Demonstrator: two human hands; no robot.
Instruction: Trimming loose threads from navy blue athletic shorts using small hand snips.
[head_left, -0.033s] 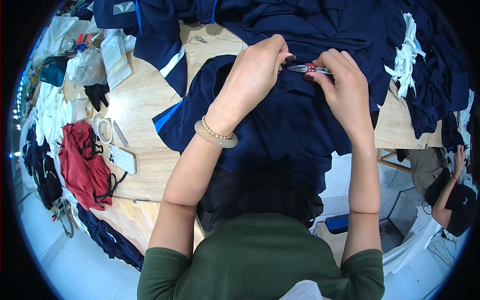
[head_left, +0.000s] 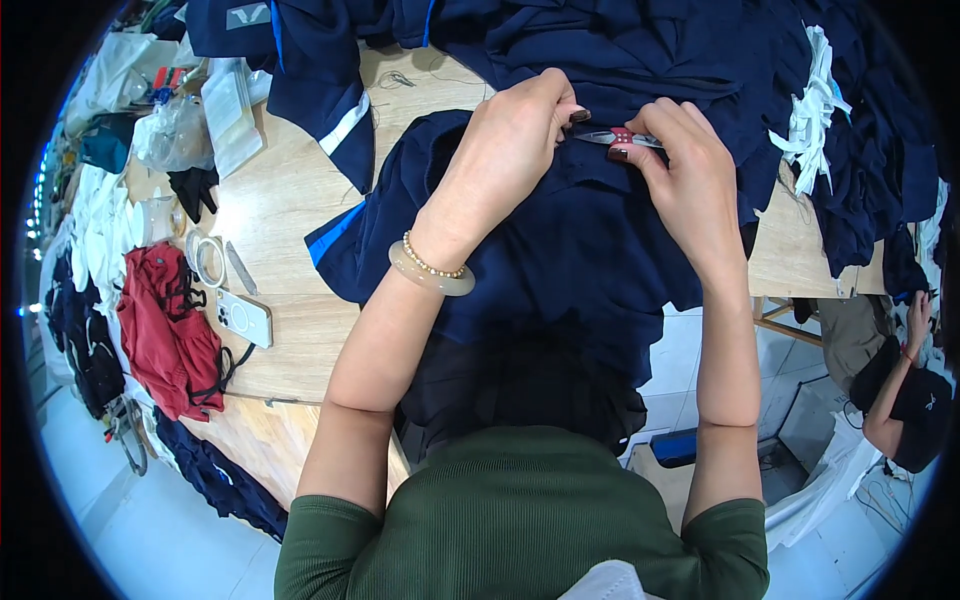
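Observation:
A dark navy garment (head_left: 560, 230) lies bunched across the table's edge and over my lap, with a gathered band near its top. Above that band my left hand (head_left: 520, 135) is closed in a pinch, thumb against fingers. What it pinches is too small and dark to make out. Facing it from the right, my right hand (head_left: 685, 150) grips a pair of thread snips (head_left: 620, 139) with a red middle part. Their metal blades point left, close to my left fingertips and just over the navy cloth.
More navy garments (head_left: 640, 50) are heaped along the far side, with white strips (head_left: 810, 110) at right. On the wooden table (head_left: 290, 240) at left are a phone (head_left: 244, 318), a tape roll (head_left: 207, 262) and a red garment (head_left: 165, 330). Another person (head_left: 905, 400) is at far right.

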